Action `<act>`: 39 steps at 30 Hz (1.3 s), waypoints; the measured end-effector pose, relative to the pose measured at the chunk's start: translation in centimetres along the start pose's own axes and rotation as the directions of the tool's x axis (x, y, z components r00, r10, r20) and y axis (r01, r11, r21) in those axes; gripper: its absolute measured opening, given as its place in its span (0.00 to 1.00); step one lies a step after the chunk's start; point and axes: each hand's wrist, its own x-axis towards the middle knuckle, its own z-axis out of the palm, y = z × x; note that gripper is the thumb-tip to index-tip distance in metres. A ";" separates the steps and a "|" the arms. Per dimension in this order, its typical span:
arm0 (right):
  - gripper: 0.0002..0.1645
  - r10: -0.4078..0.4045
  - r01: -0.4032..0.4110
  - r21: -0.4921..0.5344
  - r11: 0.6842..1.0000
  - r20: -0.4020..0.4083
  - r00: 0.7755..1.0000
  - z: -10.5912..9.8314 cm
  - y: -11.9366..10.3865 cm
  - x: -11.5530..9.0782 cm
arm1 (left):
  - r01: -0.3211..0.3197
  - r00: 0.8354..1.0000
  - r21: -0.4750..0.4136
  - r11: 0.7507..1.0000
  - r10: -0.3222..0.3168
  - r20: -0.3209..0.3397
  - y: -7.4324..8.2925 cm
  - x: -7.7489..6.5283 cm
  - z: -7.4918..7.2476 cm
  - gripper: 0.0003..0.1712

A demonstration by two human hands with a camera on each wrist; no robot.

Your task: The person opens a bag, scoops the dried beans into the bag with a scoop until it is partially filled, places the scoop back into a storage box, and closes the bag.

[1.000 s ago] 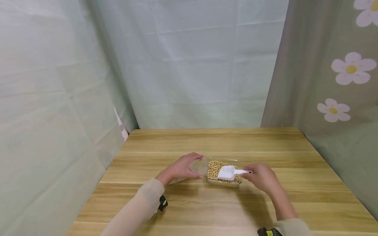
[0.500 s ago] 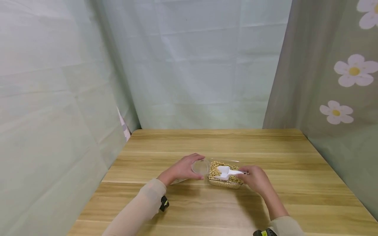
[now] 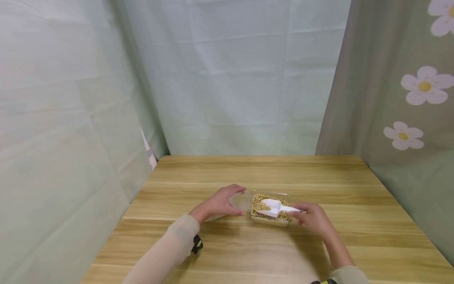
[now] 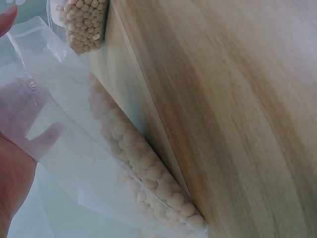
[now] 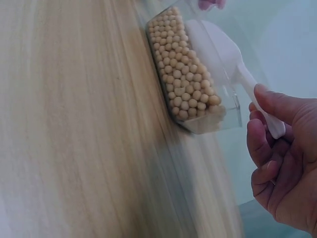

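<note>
In the head view my left hand [image 3: 223,202] holds a clear plastic bag [image 4: 64,153] by its round, opened mouth. Dried soybeans [image 4: 148,163] fill the lower part of the bag, which leans low along the tabletop. To its right stands a clear rectangular container [image 5: 230,111] with many more soybeans [image 5: 185,87]. My right hand [image 3: 315,219] grips the handle of a white scoop [image 3: 274,207] between thumb and fingers. The scoop's blade is inside the container among the soybeans, its front pointing left toward the bag, with some beans at its front lip.
The wooden table [image 3: 248,254] has its far edge against a pale hanging curtain [image 3: 230,98]. More curtain hangs on the left, and a flower-patterned curtain [image 3: 386,98] on the right. A black band [image 3: 197,244] is on the left wrist.
The scoop went from above the soybeans down and left into them, then drew slightly back right with beans at its lip. The left hand stays on the bag.
</note>
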 end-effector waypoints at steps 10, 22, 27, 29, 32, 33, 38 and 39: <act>0.21 0.018 -0.017 0.014 1.000 -0.013 1.000 -0.9 -0.4 -0.3 | -0.003 1.000 0.001 1.000 0.003 0.015 0.2 -0.1 -0.2 0.48; 0.29 0.040 -0.040 0.022 0.999 -0.012 0.999 -1.7 -1.0 -0.3 | 0.004 1.000 0.000 1.000 -0.004 0.021 0.0 0.1 -0.1 0.47; 0.24 0.013 -0.014 0.039 0.999 0.015 1.000 -1.2 -2.0 0.1 | 0.012 1.000 -0.001 1.000 -0.012 0.017 0.1 0.1 -0.1 0.48; 0.21 -0.004 0.003 0.051 0.999 0.029 1.000 -0.7 -2.6 0.3 | 0.015 1.000 0.002 1.000 -0.015 0.017 0.1 0.1 -0.1 0.48; 0.18 -0.025 0.023 0.060 0.998 0.044 0.999 0.1 -3.5 0.7 | 0.019 1.000 0.002 1.000 -0.019 0.012 0.1 0.1 -0.2 0.48; 0.17 -0.032 0.029 0.057 0.998 0.046 0.998 0.4 -3.9 0.8 | 0.020 1.000 -0.001 1.000 -0.020 0.010 0.1 0.1 -0.2 0.48; 0.13 -0.071 0.072 -0.023 0.997 0.044 0.997 1.6 -5.8 1.0 | 0.009 1.000 -0.010 1.000 -0.009 -0.003 0.1 0.0 -0.2 0.48; 0.12 -0.077 0.079 -0.044 0.996 0.040 0.996 1.7 -6.1 1.0 | 0.003 1.000 -0.012 1.000 -0.003 -0.004 0.1 0.0 -0.2 0.48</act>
